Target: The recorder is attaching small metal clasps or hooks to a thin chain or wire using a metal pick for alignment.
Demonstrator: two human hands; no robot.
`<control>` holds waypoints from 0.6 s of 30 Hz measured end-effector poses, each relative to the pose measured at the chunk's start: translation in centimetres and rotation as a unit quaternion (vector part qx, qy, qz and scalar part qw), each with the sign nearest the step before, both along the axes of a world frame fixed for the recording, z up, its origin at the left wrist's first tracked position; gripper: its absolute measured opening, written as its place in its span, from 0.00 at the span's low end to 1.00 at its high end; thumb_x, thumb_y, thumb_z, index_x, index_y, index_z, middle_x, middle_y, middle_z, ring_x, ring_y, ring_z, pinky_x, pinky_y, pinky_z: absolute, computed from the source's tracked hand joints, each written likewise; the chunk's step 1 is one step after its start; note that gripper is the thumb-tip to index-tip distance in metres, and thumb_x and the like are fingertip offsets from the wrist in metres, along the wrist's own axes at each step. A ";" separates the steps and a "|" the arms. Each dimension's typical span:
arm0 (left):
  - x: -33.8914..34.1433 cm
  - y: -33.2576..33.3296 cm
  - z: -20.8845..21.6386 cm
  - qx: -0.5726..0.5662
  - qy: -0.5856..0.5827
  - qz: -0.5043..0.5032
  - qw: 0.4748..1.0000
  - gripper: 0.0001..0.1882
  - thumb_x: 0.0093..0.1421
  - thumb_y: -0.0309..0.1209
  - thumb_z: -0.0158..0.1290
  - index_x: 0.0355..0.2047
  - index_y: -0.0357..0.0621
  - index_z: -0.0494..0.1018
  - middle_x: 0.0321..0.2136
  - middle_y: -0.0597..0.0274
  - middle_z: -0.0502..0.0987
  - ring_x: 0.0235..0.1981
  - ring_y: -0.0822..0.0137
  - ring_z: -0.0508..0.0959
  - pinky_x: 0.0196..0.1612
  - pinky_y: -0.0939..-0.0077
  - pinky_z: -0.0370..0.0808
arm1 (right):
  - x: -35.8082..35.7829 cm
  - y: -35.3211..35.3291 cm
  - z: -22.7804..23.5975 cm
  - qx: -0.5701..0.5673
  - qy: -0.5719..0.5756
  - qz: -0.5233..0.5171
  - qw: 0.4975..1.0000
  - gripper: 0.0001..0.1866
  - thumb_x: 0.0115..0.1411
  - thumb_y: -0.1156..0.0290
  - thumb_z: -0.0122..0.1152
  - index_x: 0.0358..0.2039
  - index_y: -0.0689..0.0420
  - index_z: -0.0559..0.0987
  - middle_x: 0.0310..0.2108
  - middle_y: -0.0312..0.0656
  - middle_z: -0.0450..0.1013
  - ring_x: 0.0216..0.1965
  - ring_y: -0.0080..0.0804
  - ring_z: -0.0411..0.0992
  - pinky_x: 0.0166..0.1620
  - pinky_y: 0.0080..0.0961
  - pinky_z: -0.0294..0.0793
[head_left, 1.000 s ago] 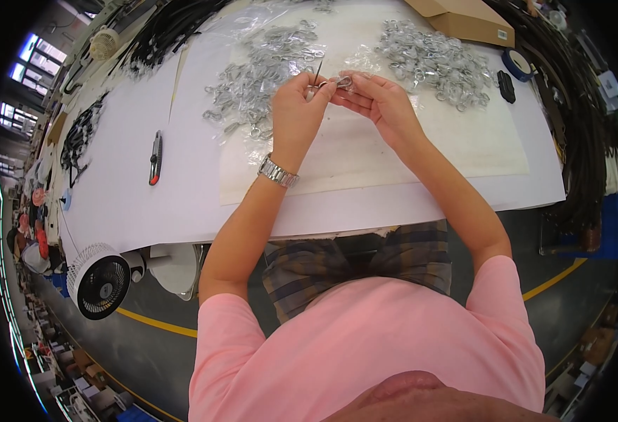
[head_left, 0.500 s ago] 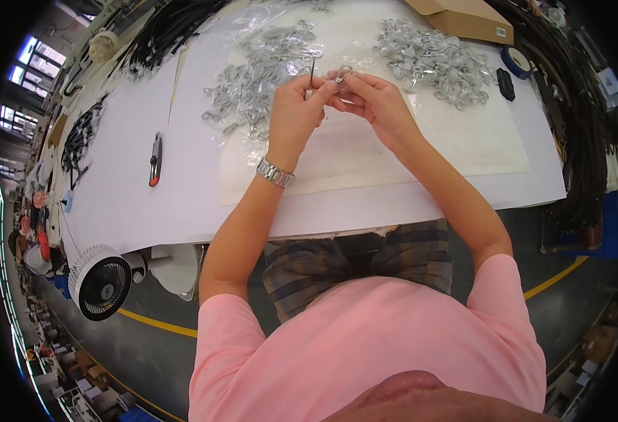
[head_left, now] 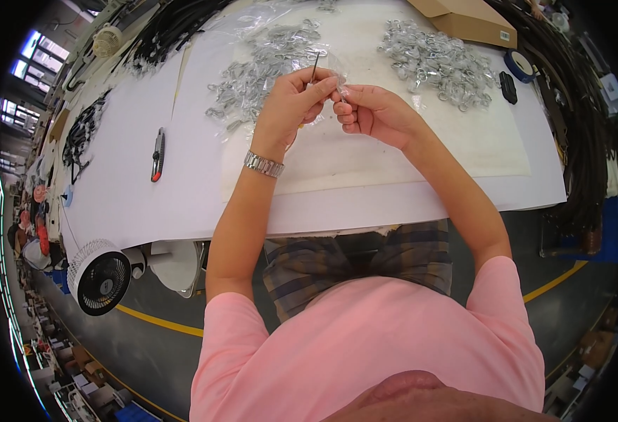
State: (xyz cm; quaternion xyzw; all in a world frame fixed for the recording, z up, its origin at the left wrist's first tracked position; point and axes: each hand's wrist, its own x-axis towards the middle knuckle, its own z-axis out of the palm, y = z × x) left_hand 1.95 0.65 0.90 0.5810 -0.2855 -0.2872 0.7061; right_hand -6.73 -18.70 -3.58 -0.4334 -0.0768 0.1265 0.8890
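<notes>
Over the white bench (head_left: 196, 193), the left hand (head_left: 291, 102) has its grip closed around a thin dark tool (head_left: 315, 65), its thumb-tip meeting the right hand (head_left: 379, 116), whose grip pinches a small clear plastic piece (head_left: 338, 67) between them. The step in hand looks like fingertip work on that piece; the next move seems to need a light, steady pinch. Beyond lie two piles of clear-wrapped metal fittings (head_left: 439, 67).

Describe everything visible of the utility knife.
The utility knife is slim and long, with a dark-and-grey, plastic-looking body and a red end. It lies flat on the white table cover, left of the left hand, its red end toward the person. No hand touches it. Whether any blade shows, I cannot tell.
</notes>
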 end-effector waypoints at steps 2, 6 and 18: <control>0.2 0.1 -0.2 0.036 -0.017 0.006 0.999 0.10 0.67 0.33 0.60 0.38 0.37 0.79 0.24 0.70 0.76 0.16 0.85 0.61 0.19 0.86 0.54 | 0.0 -0.2 -0.1 0.027 0.007 0.047 0.998 0.14 0.75 0.63 0.53 0.48 0.60 0.79 0.36 0.34 0.77 0.36 0.20 0.75 0.43 0.21 0.79; -0.2 -0.3 -0.8 0.086 -0.082 0.064 0.991 0.07 0.64 0.30 0.60 0.37 0.38 0.79 0.22 0.69 0.76 0.16 0.84 0.63 0.19 0.86 0.56 | -1.3 1.1 2.8 -0.227 0.065 -0.067 0.969 0.14 0.75 0.61 0.54 0.49 0.58 0.78 0.34 0.31 0.75 0.32 0.18 0.73 0.38 0.21 0.76; -0.5 -1.1 -1.8 0.100 -0.147 0.093 0.980 0.06 0.63 0.28 0.55 0.37 0.38 0.79 0.18 0.69 0.74 0.16 0.84 0.65 0.18 0.86 0.57 | -1.8 3.5 0.9 -0.620 -0.141 -0.260 0.727 0.13 0.72 0.64 0.52 0.40 0.60 0.79 0.28 0.44 0.77 0.27 0.40 0.75 0.34 0.38 0.73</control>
